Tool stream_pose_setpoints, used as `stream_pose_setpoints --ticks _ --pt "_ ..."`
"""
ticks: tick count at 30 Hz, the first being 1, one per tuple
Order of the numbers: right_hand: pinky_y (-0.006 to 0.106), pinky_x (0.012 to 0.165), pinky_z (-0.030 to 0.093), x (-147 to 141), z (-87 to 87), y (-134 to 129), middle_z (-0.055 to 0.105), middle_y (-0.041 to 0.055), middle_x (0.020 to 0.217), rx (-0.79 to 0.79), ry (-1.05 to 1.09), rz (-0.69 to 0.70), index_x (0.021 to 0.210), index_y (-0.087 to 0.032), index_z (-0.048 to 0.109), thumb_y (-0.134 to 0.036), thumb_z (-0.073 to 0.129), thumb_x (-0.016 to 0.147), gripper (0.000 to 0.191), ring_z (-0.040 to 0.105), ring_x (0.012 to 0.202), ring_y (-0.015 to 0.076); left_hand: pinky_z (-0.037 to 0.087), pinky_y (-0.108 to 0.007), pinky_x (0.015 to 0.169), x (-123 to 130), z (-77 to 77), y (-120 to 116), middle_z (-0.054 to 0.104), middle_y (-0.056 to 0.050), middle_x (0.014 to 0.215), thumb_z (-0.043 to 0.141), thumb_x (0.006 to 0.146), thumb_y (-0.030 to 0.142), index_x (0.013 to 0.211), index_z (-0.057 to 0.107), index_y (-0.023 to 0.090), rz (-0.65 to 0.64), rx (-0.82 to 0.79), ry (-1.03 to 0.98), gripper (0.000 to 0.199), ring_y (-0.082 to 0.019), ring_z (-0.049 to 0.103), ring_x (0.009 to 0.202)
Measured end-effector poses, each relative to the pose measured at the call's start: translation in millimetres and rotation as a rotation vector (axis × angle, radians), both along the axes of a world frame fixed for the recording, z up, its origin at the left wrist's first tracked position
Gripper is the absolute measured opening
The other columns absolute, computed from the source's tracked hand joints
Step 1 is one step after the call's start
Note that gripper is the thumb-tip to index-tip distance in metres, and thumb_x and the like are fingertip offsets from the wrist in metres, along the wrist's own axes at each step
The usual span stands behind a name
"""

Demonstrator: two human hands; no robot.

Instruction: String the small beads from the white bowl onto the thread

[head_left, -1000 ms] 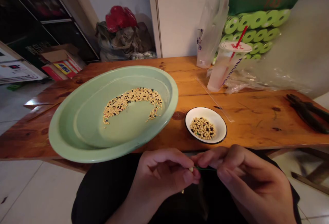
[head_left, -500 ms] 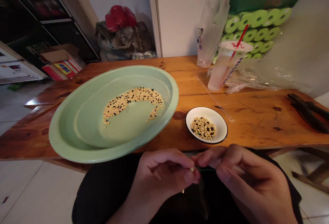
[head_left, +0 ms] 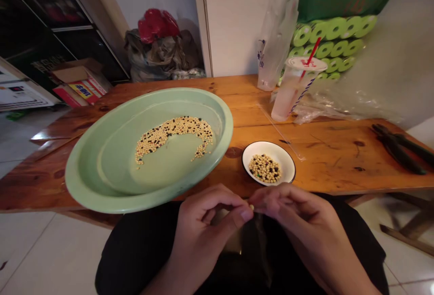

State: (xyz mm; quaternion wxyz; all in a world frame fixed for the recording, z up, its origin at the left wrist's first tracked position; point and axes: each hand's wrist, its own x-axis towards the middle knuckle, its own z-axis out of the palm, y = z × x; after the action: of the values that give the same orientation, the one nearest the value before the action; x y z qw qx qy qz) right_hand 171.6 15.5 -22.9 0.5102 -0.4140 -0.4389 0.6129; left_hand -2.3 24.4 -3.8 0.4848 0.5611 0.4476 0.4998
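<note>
- As left hand and right hand meet at lower center, both press together on a pale bean
- Small white bowl of beans just beyond, on the table
- Green basin at left

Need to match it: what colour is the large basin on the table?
The large basin is pale green, and it shows best in the head view.

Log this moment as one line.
left hand: thumb on pale bead | right hand: fingers on same bead | green basin: mixed beads in arc | white dish: mixed beads
</note>
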Motion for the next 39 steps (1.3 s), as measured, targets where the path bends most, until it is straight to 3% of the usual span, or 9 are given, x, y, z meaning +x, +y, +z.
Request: stream_pose_setpoints --ticks 6,8,14,20,30,32,35,37,39 --pt "0.032 0.092 0.057 30 0.4 13 0.077 0.0051 0.1 0.186 -0.208 -0.637 0.098 -0.023 0.072 -0.037 0.072 0.085 0.019 0.074 0.094 0.0209 0.048 -0.022 0.062 32 -9.6 34 0.074 -0.001 0.072 0.071 0.082 0.02 0.074 0.072 0.017 0.069 0.127 0.279 0.009 -0.013 0.065 0.065" --pt "0.036 0.093 0.055 35 1.1 16 0.076 0.0056 0.1 0.215 -0.265 -0.708 0.097 -0.022 0.071 -0.037 0.074 0.083 0.021 0.074 0.093 0.0215 0.046 -0.026 0.063 36 -20.5 44 0.073 -0.002 0.072 0.07 0.084 0.02 0.074 0.072 0.017 0.085 0.204 0.424 0.01 -0.015 0.063 0.065" --pt "0.044 0.094 0.052 34 -2.9 17 0.072 0.0096 0.104 0.254 -0.487 -0.604 0.102 -0.021 0.065 -0.037 0.069 0.084 0.026 0.069 0.098 0.0246 0.043 -0.031 0.069 35 -36.1 46 0.07 -0.006 0.076 0.063 0.088 0.022 0.075 0.071 0.016 0.11 0.26 0.495 0.016 -0.019 0.061 0.072" --pt "0.037 0.095 0.048 28 -5.4 18 0.067 0.0087 0.104 0.43 -0.727 -0.186 0.088 -0.021 0.066 -0.028 0.056 0.094 0.013 0.063 0.104 0.0227 0.05 -0.027 0.066 36 -21.8 26 0.072 -0.003 0.073 0.063 0.089 0.027 0.077 0.07 0.017 0.116 0.235 0.322 0.017 -0.017 0.065 0.068" --pt "0.026 0.091 0.048 24 -1.0 12 0.065 0.0043 0.102 0.336 -0.57 -0.12 0.08 -0.023 0.064 -0.034 0.06 0.092 0.016 0.06 0.106 0.0211 0.049 -0.025 0.06 33 -17.5 7 0.07 -0.002 0.071 0.066 0.087 0.025 0.074 0.068 0.019 0.146 0.155 0.115 0.015 -0.015 0.064 0.065" --pt "0.024 0.093 0.047 25 -4.4 11 0.065 0.0028 0.102 0.36 -0.575 -0.152 0.082 -0.025 0.063 -0.032 0.059 0.093 0.013 0.059 0.104 0.0187 0.051 -0.025 0.064 27 -6.1 -4 0.07 -0.002 0.077 0.063 0.089 0.023 0.084 0.069 0.021 0.172 0.216 0.118 0.008 -0.015 0.064 0.07" --pt "0.023 0.091 0.046 29 -10.5 12 0.065 0.0018 0.101 0.373 -0.624 -0.217 0.084 -0.025 0.062 -0.032 0.06 0.092 0.011 0.059 0.102 0.0176 0.051 -0.022 0.068 -6 30.2 -11 0.071 0.001 0.087 0.06 0.091 0.025 0.099 0.067 0.027 0.336 0.335 0.187 0.011 -0.012 0.064 0.071" --pt "0.023 0.09 0.046 32 -13.7 12 0.065 0.0019 0.101 0.359 -0.652 -0.24 0.085 -0.025 0.062 -0.034 0.06 0.092 0.011 0.06 0.1 0.0179 0.049 -0.02 0.071 -45 56.4 5 0.072 0.003 0.086 0.062 0.09 0.029 0.09 0.069 0.027 0.512 0.418 0.379 0.007 -0.011 0.063 0.071" --pt "0.024 0.09 0.047 34 -15.6 13 0.065 0.0016 0.101 0.35 -0.663 -0.245 0.085 -0.026 0.062 -0.035 0.06 0.092 0.012 0.061 0.099 0.0178 0.047 -0.024 0.072 -92 71.3 40 0.074 -0.001 0.087 0.06 0.09 0.032 0.091 0.071 0.021 0.465 0.342 0.718 0.016 -0.015 0.063 0.074"
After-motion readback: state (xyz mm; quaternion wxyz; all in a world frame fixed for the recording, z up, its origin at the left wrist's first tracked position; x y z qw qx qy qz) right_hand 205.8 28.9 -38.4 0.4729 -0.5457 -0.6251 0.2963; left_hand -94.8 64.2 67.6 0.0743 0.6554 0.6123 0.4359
